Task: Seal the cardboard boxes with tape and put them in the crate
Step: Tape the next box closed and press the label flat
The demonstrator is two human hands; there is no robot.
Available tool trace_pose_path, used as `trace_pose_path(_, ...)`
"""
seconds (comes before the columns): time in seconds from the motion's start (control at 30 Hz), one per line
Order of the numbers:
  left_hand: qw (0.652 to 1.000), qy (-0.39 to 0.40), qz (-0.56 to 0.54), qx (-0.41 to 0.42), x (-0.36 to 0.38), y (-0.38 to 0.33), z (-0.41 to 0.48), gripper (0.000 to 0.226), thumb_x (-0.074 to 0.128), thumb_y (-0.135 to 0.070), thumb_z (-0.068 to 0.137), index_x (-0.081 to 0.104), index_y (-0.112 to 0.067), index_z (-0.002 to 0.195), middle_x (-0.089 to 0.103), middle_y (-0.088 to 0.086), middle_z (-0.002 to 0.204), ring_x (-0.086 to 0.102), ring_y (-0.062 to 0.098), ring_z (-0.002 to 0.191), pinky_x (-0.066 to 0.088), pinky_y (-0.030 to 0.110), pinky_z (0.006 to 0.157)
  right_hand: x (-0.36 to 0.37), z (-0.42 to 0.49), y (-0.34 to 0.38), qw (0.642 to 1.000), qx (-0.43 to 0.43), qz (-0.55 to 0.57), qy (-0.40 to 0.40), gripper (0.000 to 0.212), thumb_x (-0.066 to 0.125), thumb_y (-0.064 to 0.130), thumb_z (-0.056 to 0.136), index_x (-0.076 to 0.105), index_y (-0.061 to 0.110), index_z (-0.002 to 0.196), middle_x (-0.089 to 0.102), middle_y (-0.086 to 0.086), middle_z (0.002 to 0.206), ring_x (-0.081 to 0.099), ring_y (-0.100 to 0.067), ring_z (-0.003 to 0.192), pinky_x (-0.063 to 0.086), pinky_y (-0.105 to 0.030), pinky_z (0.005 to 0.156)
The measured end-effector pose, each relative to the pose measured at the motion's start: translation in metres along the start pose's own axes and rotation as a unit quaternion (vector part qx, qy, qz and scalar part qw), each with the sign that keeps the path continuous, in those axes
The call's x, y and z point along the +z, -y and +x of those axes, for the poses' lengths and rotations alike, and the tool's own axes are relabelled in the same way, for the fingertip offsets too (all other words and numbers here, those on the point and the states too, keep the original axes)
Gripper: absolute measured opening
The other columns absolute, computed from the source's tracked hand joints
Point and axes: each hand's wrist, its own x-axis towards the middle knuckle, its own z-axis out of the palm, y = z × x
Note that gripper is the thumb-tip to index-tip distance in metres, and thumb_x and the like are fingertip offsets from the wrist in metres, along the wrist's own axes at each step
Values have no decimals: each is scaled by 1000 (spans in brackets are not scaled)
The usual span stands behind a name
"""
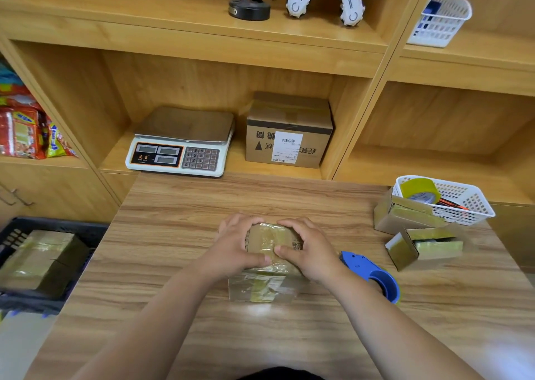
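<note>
Found the taped box (272, 249) at the middle of the table (173, 206), long axis unclear. Clasped on either side by left hand (237, 243) and right hand (311, 249), fingers curled over the far edge, thumbs pressed on top. Judged the crate (58, 224) well apart leftward, nearer the left hand.
</note>
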Motion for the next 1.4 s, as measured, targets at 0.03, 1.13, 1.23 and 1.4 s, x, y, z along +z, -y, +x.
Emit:
trace_pose_path(0.03, 1000, -9, -4, 0, 1, 0, 0, 71, 79, -35, 71, 41, -40, 131, 35, -12, 121, 20, 4, 118, 22, 29, 100, 1, 0, 1, 1000, 0, 9, -12, 47, 70, 44, 80, 56, 38, 125, 50, 19, 111, 44, -12, 115, 35, -43, 104)
trace_pose_path(1.13, 976, -176, 63, -109, 70, 51, -33, 49, 79, -33, 64, 54, -27, 106, 39, -9, 115, 25, 8, 104, 19, 15, 88, 67, -70, -27, 980, 33, -191, -48, 35, 78, 38, 66, 64, 18, 91, 56, 5, 98, 57, -20, 87, 35, -24, 77)
trace_pose_path(1.23, 974, -176, 90, -114, 70, 57, -34, 74, 78, -39, 63, 48, -20, 128, 38, -2, 130, 28, 13, 112, 24, 22, 98, 67, -62, -25, 972, 20, -217, -93, 41, 78, 45, 63, 64, 19, 92, 58, 5, 95, 58, -21, 88, 38, -30, 78)
trace_pose_path(1.4, 975, -127, 99, -154, 57, 57, -15, 100, 75, -47, 67, 22, -19, 147, 24, 0, 147, 19, 20, 133, 20, 34, 110, 69, -38, -15, 968, 36, -223, -111, 80, 44, 74, 69, 51, 14, 122, 49, 2, 122, 42, -21, 114, 33, -31, 96)
